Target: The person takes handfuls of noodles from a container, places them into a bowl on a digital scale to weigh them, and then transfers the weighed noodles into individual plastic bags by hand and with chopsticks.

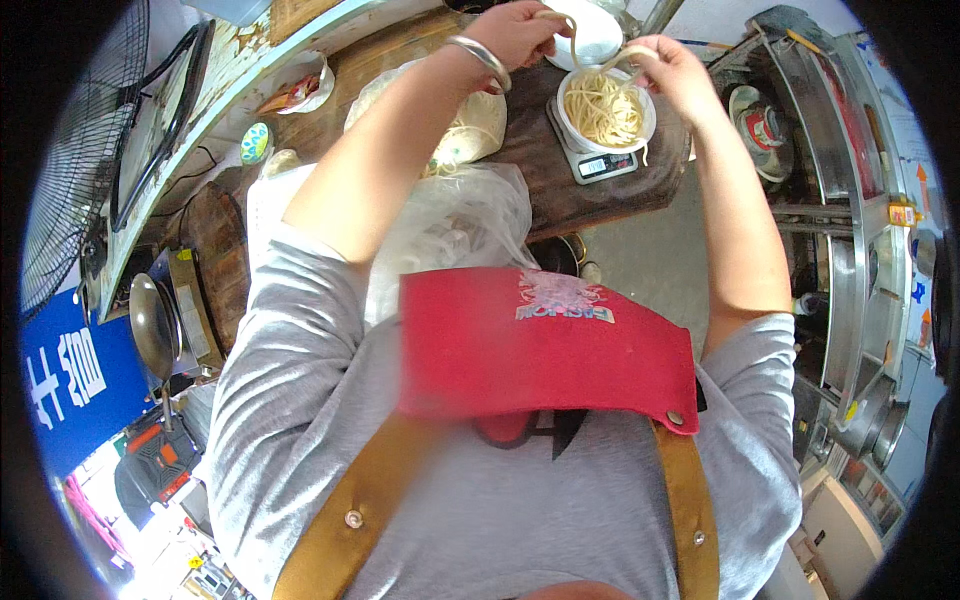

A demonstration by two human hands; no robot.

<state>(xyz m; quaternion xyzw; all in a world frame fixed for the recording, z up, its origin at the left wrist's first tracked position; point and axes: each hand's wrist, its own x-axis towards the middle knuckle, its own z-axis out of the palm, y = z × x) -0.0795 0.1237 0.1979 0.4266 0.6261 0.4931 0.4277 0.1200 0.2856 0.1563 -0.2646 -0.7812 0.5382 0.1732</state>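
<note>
My left hand (521,36), with a metal bangle on its wrist, pinches a thick noodle strand (574,41) beyond the round white tub (650,127). At the tub's right rim my right hand (675,79) grips noodle ends (634,52) between thumb and fingers. Pale noodles (607,112) fill the tub, and one end hangs over its front rim. The tub rests on a digital kitchen scale (607,169) with a lit display. Under my left forearm, partly hidden by it, lies a clear plastic bag (487,124) of noodles.
White bowls (589,34) stand behind the tub on the dark wooden table (540,124). A crumpled clear plastic bag (480,210) hangs at the near edge. Metal shelving (840,217) rises on the right, a fan (82,150) on the left. A wok (154,326) is at lower left.
</note>
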